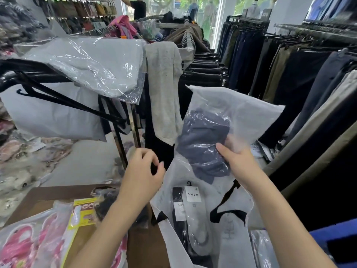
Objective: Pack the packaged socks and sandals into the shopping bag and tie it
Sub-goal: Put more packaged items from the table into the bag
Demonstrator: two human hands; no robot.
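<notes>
The right hand [238, 161] grips a clear packet of dark navy socks [204, 146], thumb across the front and fingers behind the plastic, holding it over the mouth of the white shopping bag [234, 225]. The packet sits near the middle of the view, toward 4 o'clock, its lower end just inside the bag's upper edge. The left hand [144, 169] is at about 7 o'clock of that packet, fingers curled and pinching the bag's left rim to hold it open. Inside the bag, at 6 o'clock, lies a pack of grey socks with an OWEN label [193, 194], beside a black band. The bag's black handle [228, 209] shows through its thin wall. On the brown counter [58, 192], at 8 o'clock, rests a plastic pack of pink sandals [29, 244] with a yellow card [85, 213] on it. Dark trousers [289, 78] hang on racks at 2 o'clock.
</notes>
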